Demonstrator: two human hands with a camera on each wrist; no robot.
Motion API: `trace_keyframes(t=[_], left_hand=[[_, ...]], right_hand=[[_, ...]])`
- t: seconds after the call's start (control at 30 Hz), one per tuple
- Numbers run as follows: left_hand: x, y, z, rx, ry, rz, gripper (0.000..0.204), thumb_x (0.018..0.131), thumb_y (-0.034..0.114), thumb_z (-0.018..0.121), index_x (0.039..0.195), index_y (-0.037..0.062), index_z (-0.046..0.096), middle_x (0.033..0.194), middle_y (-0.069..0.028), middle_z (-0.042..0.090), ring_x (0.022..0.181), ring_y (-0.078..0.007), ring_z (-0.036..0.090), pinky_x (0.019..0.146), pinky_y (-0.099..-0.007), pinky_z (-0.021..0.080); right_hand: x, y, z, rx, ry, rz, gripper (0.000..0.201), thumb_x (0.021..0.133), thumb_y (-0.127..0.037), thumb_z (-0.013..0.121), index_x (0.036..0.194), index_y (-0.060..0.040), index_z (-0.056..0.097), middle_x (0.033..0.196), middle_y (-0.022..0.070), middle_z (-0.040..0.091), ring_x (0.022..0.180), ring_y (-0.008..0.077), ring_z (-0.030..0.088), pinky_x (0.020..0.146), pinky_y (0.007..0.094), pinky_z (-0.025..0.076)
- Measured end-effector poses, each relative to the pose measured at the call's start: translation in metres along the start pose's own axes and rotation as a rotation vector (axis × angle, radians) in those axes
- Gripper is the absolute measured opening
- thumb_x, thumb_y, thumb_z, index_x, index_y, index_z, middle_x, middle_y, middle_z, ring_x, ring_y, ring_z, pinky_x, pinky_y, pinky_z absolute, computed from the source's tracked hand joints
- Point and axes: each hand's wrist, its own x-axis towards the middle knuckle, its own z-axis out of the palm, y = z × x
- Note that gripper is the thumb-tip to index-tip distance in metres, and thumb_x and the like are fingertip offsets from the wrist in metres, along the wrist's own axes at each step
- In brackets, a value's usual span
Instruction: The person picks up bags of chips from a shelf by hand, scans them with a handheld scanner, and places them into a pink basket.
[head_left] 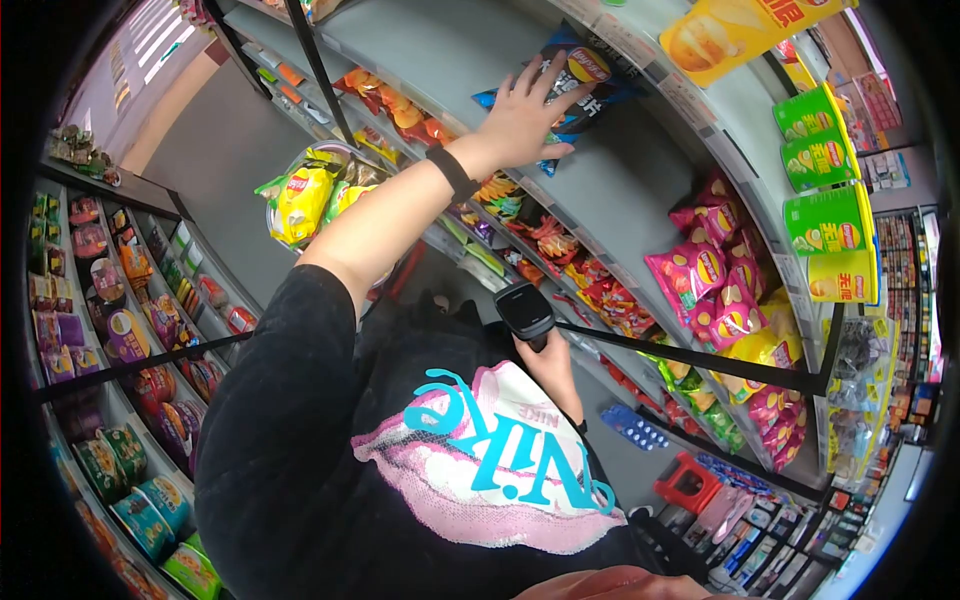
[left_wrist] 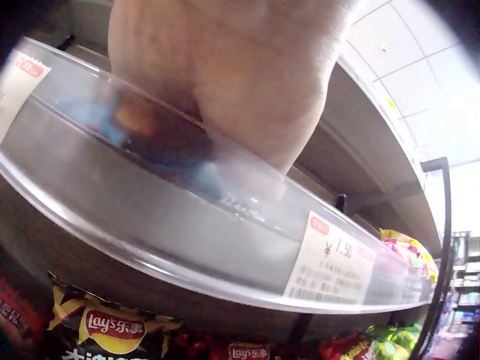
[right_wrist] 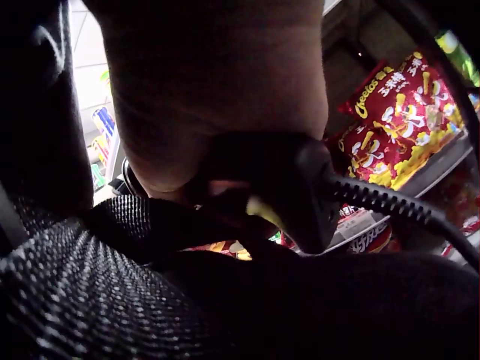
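On the grey upper shelf lies a dark blue bag of Lay's chips (head_left: 585, 75). My left hand (head_left: 530, 115) rests across it with fingers spread and fairly straight, covering part of its print. In the left wrist view the palm side of that hand (left_wrist: 232, 90) is behind the clear price strip (left_wrist: 187, 247), with the blue bag blurred through the plastic. Low in front of my body, my right hand (head_left: 555, 370) grips a black handheld barcode scanner (head_left: 525, 310), its head tilted up. A ribbed cable (right_wrist: 390, 201) runs from the scanner in the dark right wrist view.
Pink chip bags (head_left: 705, 270) stand farther right on the same shelf. Green cans (head_left: 825, 220) line the shelf above. A round container of yellow chip bags (head_left: 303, 200) is at left. Shelves of packaged goods (head_left: 120, 340) flank the aisle, and a red stool (head_left: 688, 485) stands behind.
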Motion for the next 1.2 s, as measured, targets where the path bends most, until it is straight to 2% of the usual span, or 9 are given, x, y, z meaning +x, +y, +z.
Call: trace_keyframes(t=[0.3, 0.4, 0.47, 0.5, 0.67, 0.77, 0.9, 1.07, 1.2], left_hand=[[-0.001, -0.017, -0.01, -0.24, 0.155, 0.066, 0.084, 0.084, 0.06, 0.066, 0.153, 0.0296, 0.03, 0.159, -0.0229, 0.019, 0.145, -0.0451, 0.021, 0.113, -0.0619, 0.023], [-0.015, -0.027, -0.02, -0.205, 0.21, 0.009, 0.081, 0.088, 0.057, 0.063, 0.154, 0.0222, 0.029, 0.159, -0.0221, 0.021, 0.147, -0.0413, 0.02, 0.116, -0.058, 0.018], [-0.032, -0.035, -0.026, -0.24, 0.241, -0.093, 0.083, 0.09, 0.053, 0.063, 0.153, 0.0127, 0.028, 0.159, -0.0212, 0.022, 0.148, -0.0388, 0.019, 0.118, -0.0546, 0.014], [-0.042, -0.037, -0.031, -0.228, 0.233, -0.112, 0.082, 0.091, 0.048, 0.064, 0.152, 0.0071, 0.028, 0.159, -0.0207, 0.022, 0.147, -0.0386, 0.021, 0.119, -0.0521, 0.014], [-0.11, -0.06, -0.052, -0.195, 0.201, -0.167, 0.069, 0.094, 0.035, 0.061, 0.15, 0.0059, 0.032, 0.158, -0.0196, 0.025, 0.145, -0.0382, 0.025, 0.118, -0.0505, 0.019], [-0.166, -0.082, -0.05, -0.11, 0.173, -0.304, 0.061, 0.095, 0.031, 0.059, 0.146, 0.0064, 0.037, 0.157, -0.0183, 0.029, 0.144, -0.0366, 0.028, 0.118, -0.0505, 0.018], [-0.251, -0.109, -0.045, -0.011, 0.069, -0.493, 0.063, 0.095, 0.034, 0.058, 0.146, 0.0043, 0.036, 0.156, -0.0198, 0.03, 0.143, -0.0377, 0.028, 0.117, -0.0504, 0.019], [-0.334, -0.122, -0.039, 0.099, -0.041, -0.834, 0.066, 0.095, 0.036, 0.058, 0.148, 0.0041, 0.034, 0.156, -0.0208, 0.029, 0.143, -0.0377, 0.027, 0.116, -0.0498, 0.019], [-0.34, -0.103, -0.046, 0.092, -0.131, -0.837, 0.075, 0.092, 0.041, 0.062, 0.149, 0.0044, 0.032, 0.157, -0.0205, 0.027, 0.145, -0.0385, 0.025, 0.117, -0.0505, 0.018]], right_hand=[[-0.003, 0.009, 0.005, -0.04, 0.003, -0.001, 0.038, 0.079, -0.019, 0.076, 0.108, 0.0031, 0.064, 0.094, 0.0194, 0.071, 0.089, 0.0252, 0.07, 0.08, 0.0364, 0.052], [-0.008, 0.008, 0.004, -0.026, 0.012, 0.034, 0.039, 0.078, -0.02, 0.077, 0.108, 0.0027, 0.065, 0.094, 0.019, 0.072, 0.089, 0.0252, 0.07, 0.079, 0.0365, 0.052], [-0.01, 0.009, 0.005, -0.013, 0.017, 0.034, 0.039, 0.078, -0.02, 0.078, 0.107, 0.0025, 0.065, 0.094, 0.0186, 0.072, 0.089, 0.0252, 0.07, 0.079, 0.0365, 0.053], [-0.012, 0.011, 0.005, -0.021, 0.033, 0.06, 0.039, 0.078, -0.02, 0.078, 0.107, 0.0028, 0.065, 0.094, 0.0182, 0.072, 0.089, 0.0248, 0.07, 0.079, 0.0361, 0.053], [-0.015, 0.014, 0.005, 0.026, 0.051, 0.077, 0.04, 0.08, -0.019, 0.078, 0.11, 0.0041, 0.065, 0.097, 0.0169, 0.073, 0.092, 0.0213, 0.07, 0.082, 0.0344, 0.053], [-0.014, 0.016, 0.005, -0.01, 0.045, 0.029, 0.04, 0.081, -0.019, 0.078, 0.11, 0.0047, 0.065, 0.098, 0.0171, 0.073, 0.093, 0.0212, 0.07, 0.082, 0.0339, 0.053], [-0.01, 0.011, 0.006, -0.027, 0.03, -0.001, 0.039, 0.081, -0.019, 0.077, 0.11, 0.0045, 0.065, 0.096, 0.0177, 0.073, 0.091, 0.0225, 0.07, 0.08, 0.0343, 0.053], [-0.001, 0.008, 0.008, -0.073, -0.024, -0.006, 0.041, 0.079, -0.021, 0.079, 0.109, 0.0025, 0.065, 0.095, 0.0187, 0.072, 0.09, 0.0247, 0.071, 0.078, 0.0344, 0.053], [0.006, 0.003, 0.008, -0.136, -0.076, -0.068, 0.039, 0.079, -0.02, 0.077, 0.107, 0.0038, 0.064, 0.09, 0.0207, 0.071, 0.086, 0.027, 0.072, 0.076, 0.0365, 0.053]])
